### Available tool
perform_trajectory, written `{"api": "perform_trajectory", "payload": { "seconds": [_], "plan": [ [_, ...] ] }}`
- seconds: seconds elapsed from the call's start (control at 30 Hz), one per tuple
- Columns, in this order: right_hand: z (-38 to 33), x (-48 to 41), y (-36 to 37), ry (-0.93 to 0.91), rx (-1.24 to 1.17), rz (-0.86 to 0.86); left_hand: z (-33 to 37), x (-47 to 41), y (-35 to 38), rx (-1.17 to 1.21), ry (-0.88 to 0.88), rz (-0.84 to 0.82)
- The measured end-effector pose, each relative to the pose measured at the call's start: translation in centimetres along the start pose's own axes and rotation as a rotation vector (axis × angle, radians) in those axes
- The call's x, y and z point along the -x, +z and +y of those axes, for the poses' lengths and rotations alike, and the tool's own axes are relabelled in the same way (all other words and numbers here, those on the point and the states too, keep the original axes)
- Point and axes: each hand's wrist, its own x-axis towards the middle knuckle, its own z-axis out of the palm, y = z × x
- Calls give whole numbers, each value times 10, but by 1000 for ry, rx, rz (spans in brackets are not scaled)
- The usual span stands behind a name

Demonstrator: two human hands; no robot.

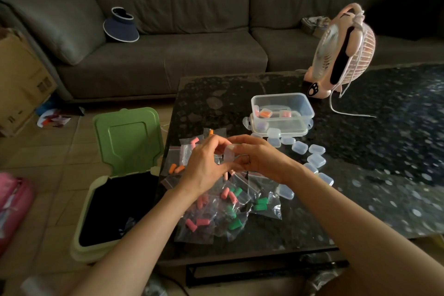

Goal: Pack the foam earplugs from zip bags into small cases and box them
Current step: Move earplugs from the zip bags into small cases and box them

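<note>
**Both hands on one small case above the bags**

A clear case [228,155] is held just above the table, over the heap of zip bags [240,202]. The left hand [204,167] and right hand [259,158] meet on it, fingers curled and pinching it from either side. Whether its lid is open I cannot tell.

The bags below hold pink, green and orange earplugs [260,204]. To the right, empty cases [316,160] lie in a loose row on the dark table [360,151]. Beyond them stands a clear box [307,103] with a few filled cases inside, orange and pink.

A green bin [127,137], lid up, stands against the table's left edge. A pink fan [343,53] stands at the table's far side. Behind is a grey sofa [192,55] with a visor [121,29] on it.
</note>
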Motion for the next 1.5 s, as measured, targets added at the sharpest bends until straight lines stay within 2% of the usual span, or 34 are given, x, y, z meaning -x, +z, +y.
{"api": "perform_trajectory", "payload": {
  "seconds": [0.3,0.53,0.6,0.67,0.73,0.87,1.03,1.1,1.2,1.27,1.43,1.5],
  "plan": [
    [0,1,0,6,47,1,0,1,2,-7,-57,-40],
    [3,-6,-3,12,-57,83,-12,0,-11,44,-170,-15],
    [8,-9,-3,-14,188,215,-14,-1,-18,48,-209,-16],
    [18,-15,-2,-75,650,345,-17,-1,-24,50,-247,-14],
    [30,-20,1,-143,979,330,-24,-1,-28,55,-277,-12],
    [44,-29,10,-139,1209,283,-35,-1,-32,5,-312,-29],
    [50,-35,9,-164,1204,312,-43,-1,-30,-89,-312,-110],
    [47,-35,6,-191,1079,358,-44,0,-28,-108,-309,-133],
    [34,-32,5,-327,857,445,-39,0,-25,-113,-305,-156],
    [25,-27,10,-421,790,433,-35,0,-22,-113,-294,-158],
    [29,-24,24,-497,1078,340,-25,0,-16,-139,-290,-160],
    [30,-25,25,-492,1103,332,-25,1,-17,-125,-293,-157]
  ]
}}
